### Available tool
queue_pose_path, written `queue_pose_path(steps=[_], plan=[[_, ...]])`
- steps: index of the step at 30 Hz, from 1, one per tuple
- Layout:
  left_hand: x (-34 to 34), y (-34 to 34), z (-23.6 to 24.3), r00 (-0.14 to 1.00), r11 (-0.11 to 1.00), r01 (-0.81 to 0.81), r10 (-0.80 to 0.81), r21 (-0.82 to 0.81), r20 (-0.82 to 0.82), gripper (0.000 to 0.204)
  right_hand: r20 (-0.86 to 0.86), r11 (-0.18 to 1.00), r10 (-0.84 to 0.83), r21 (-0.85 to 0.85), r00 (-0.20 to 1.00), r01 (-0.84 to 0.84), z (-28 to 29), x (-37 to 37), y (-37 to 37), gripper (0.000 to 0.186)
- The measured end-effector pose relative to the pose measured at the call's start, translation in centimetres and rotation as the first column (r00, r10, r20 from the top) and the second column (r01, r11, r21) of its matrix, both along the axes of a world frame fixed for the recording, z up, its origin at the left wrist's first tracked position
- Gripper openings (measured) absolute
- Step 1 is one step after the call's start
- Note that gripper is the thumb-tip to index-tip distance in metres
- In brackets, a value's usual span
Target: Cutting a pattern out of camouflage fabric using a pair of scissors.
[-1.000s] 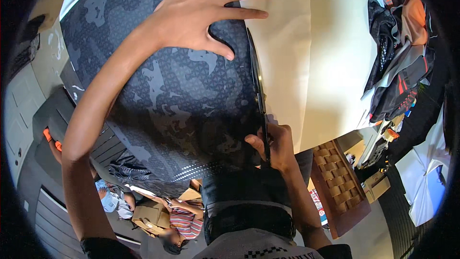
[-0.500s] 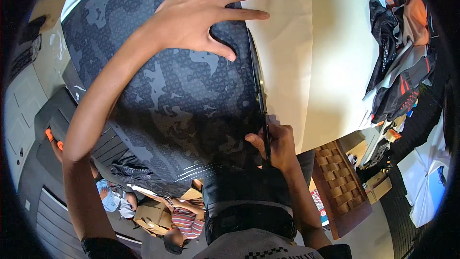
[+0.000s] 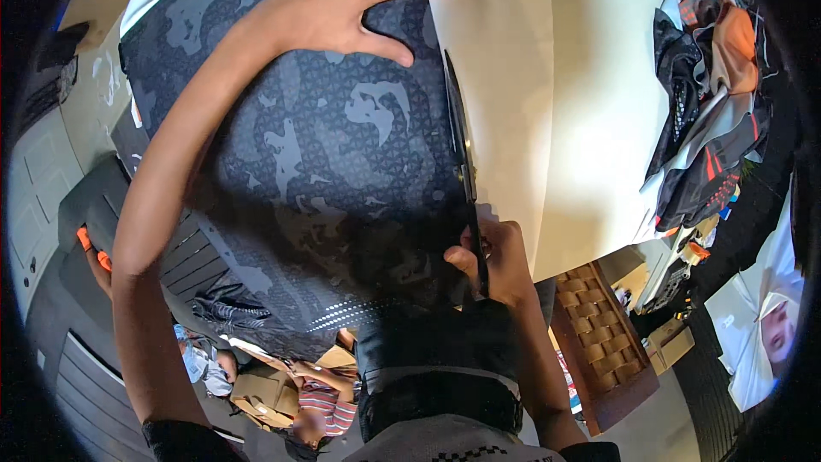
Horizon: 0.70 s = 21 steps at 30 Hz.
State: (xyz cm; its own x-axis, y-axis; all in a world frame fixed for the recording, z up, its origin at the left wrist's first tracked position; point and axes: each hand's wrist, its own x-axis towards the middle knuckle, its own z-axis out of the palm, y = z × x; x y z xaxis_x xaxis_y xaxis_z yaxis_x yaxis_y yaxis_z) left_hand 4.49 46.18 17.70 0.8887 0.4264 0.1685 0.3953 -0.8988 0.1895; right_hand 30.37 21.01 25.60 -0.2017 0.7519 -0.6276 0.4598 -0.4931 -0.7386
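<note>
- The dark grey patterned fabric (image 3: pixel 316 180) lies spread over the pale worktop (image 3: pixel 599 103), its near end hanging off the edge toward the person's body
- A pair of long black scissors (image 3: pixel 462 162) runs along the fabric's right edge, blades pointing away from the person, right where the cloth meets a sheet of cream paper (image 3: pixel 505 77)
- The right hand (image 3: pixel 496 261) is closed around the scissor handles, fingers through the loops (how far apart the blades stand I can't make out, they read as one dark line from here)
- The left hand (image 3: pixel 359 0) lies flat and wide open on the far end of the fabric, fingers splayed toward the paper, gripping nothing, just pressing the cloth down
- The left arm reaches long across the whole piece; the right forearm stays tucked close, wrist bent over the worktop's edge
- What I'd worry about: the pinning hand is far from the blades, so the cloth near the scissors could bunch or creep and pull the cut off its line; the hanging end could drag it too
- Off at the right end of the worktop sits a heap of black and orange garments (image 3: pixel 710 120), well clear
</note>
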Motion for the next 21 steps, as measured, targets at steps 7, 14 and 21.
queue_pose_path(steps=[7, 14, 21], plan=[[0.0, -0.5, 0.0, 1.0, 1.0, -0.012, 0.012, -0.001, 0.028, 0.089, 0.055, 0.998, 0.035, -0.054, 0.998, -0.032, 0.3, -0.4, 0.6, 0.055], [-0.1, -0.6, 0.3, 0.999, 0.999, 0.014, -0.015, 0.035, 0.03, 0.083, 0.076, 1.0, 0.023, -0.011, 0.997, -0.022, -0.1, -0.9, 0.5, 0.053], [0.5, -0.8, 2.8, 0.987, 1.0, -0.007, 0.007, 0.001, -0.162, 0.079, 0.108, 1.0, 0.025, -0.001, 0.994, -0.025, 0.2, -1.3, 0.9, 0.051]])
